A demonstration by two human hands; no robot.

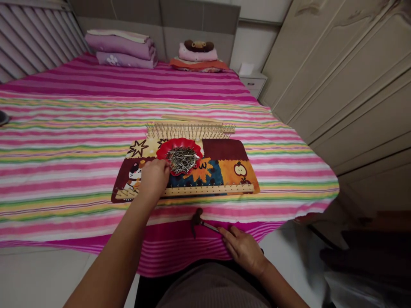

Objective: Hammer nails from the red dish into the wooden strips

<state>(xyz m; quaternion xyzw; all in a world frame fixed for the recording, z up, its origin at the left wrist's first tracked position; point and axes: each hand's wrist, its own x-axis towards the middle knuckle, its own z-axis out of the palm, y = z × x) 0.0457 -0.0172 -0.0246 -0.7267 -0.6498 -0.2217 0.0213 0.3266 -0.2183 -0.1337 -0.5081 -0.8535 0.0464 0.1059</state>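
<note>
The bed takes up most of the view, spread with soft cloth in pink, white, yellow and green stripes, with magenta stripes at its far end and near edge. To the right stands the pale wardrobe, its doors smooth with raised mouldings. At the head of the bed lie a thick, folded purple quilt and a smaller cloth pile in pink and orange, topped by something brown and rounded.

Flat on the bed lies a round-cornered mat, printed in patches (a cat, an apple, spiky leaf shapes). Just beyond its far edge is pale wood bristling with thin upright nails; along its near edge runs a narrow wooden strip, also set with nails.

The left hand is at the near left rim of the bowl, its fingers bent and drawn narrow; whether they pinch a nail I cannot tell. The right hand rests over the end of the hammer, fingers fairly straight, their grip unclear. The hammer has a dark claw head and a slim, shiny handle, and lies on the magenta cloth. The bowl is red, glossy and scalloped, heaped with loose silvery nails
</note>
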